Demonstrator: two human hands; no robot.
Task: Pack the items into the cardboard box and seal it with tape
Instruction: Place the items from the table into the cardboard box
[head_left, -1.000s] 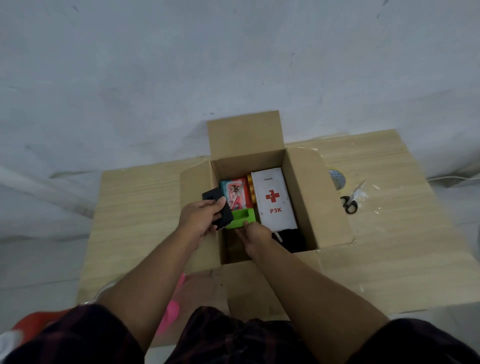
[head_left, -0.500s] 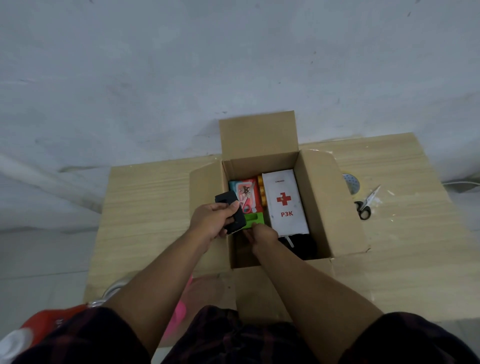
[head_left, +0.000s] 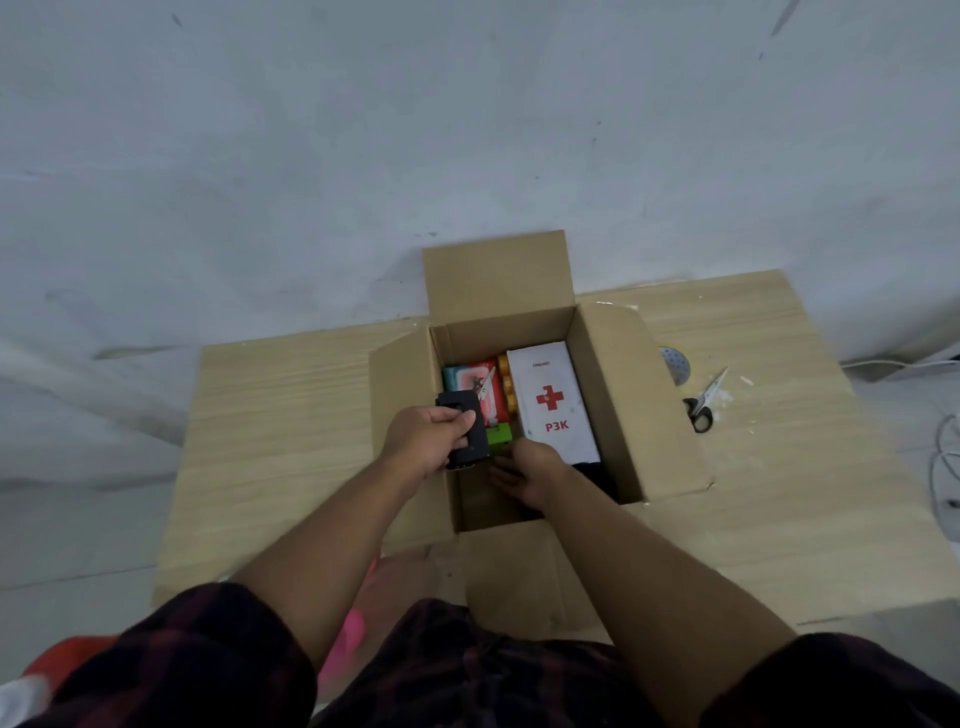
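Observation:
An open cardboard box (head_left: 618, 395) stands on a low wooden table with its flaps spread. Inside lie a white P3K first-aid pouch (head_left: 553, 402) on the right, a red and teal packet (head_left: 475, 384) at the back left, several orange pieces (head_left: 505, 384) between them, and a green block (head_left: 500, 435). My left hand (head_left: 423, 441) grips a black rectangular device (head_left: 462, 431) over the box's left side. My right hand (head_left: 527, 475) reaches down into the box beside the green block, its fingers hidden below.
Black-handled scissors (head_left: 702, 401) and a roll of clear tape (head_left: 675, 365) lie on the wooden table (head_left: 291, 415) right of the box. A white cable (head_left: 940, 457) runs at the far right. A pink object (head_left: 348, 631) shows by my lap.
My left hand has brought the black device a little lower and further over the box. My right hand has gone deeper into the box, and the green block is more covered.

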